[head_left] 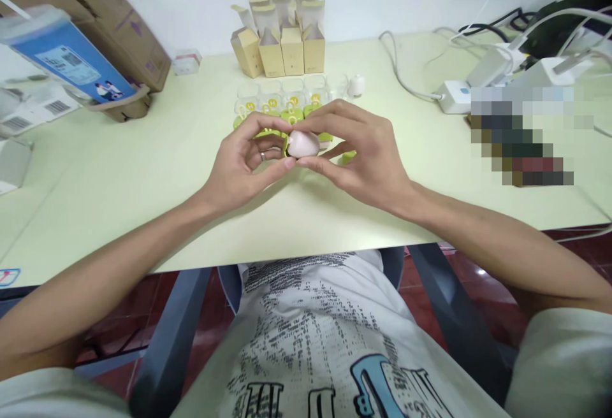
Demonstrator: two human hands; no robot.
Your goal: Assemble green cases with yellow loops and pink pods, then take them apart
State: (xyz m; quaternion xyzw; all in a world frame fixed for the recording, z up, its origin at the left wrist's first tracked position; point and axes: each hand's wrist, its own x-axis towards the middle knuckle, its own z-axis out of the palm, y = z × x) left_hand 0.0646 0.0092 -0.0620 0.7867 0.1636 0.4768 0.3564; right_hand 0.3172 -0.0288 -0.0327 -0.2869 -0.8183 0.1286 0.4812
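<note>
Between both hands, above the table, is a small pale pinkish-white rounded piece [304,144] with a yellow-green part at its left end. My left hand [243,153] pinches the green end between thumb and fingers; a ring is on one finger. My right hand [361,147] grips the pale end with thumb and fingertips. Just behind the hands stand several clear cups [293,90] with round yellow labels. Yellow-green pieces with loops [292,115] sit in front of them, partly hidden by my fingers. A small white rounded piece [356,85] stands right of the cups.
Several open yellow cartons [281,51] stand at the back wall. Cardboard boxes [129,42], a blue tub [81,55] and a small white box [186,62] are at the left. White adapters [456,96] and cables lie at the right, near a blurred-out patch [526,144].
</note>
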